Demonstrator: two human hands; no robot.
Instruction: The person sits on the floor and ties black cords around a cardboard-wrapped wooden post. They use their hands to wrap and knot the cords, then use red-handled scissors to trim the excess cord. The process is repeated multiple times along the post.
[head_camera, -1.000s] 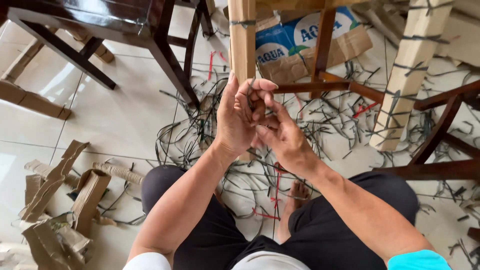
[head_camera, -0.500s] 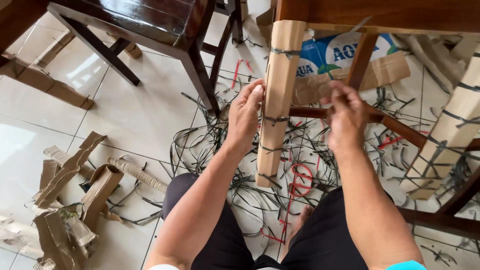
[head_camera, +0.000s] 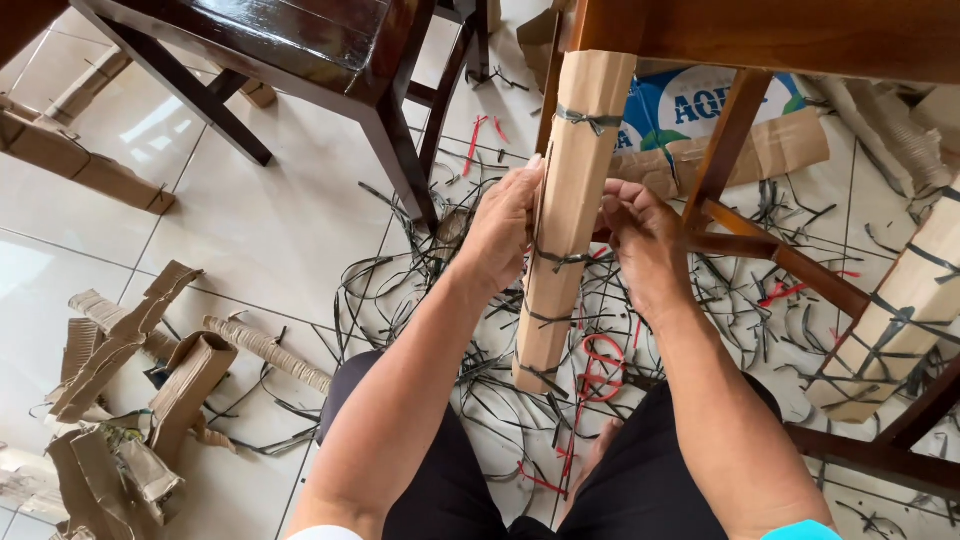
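Both your hands, left (head_camera: 500, 235) and right (head_camera: 645, 235), close their fingers around the cardboard-wrapped leg (head_camera: 570, 200), upright between your knees; cardboard looks light, stiff; grip near the strap (head_camera: 560, 258).

Both hands grip cardboard-wrapped chair leg (head_camera: 572, 200) at center: left hand (head_camera: 503, 228) at 9 o'clock side, right hand (head_camera: 645, 235) at 3 o'clock. Torn cardboard (head_camera: 120, 400) at 8 o'clock.
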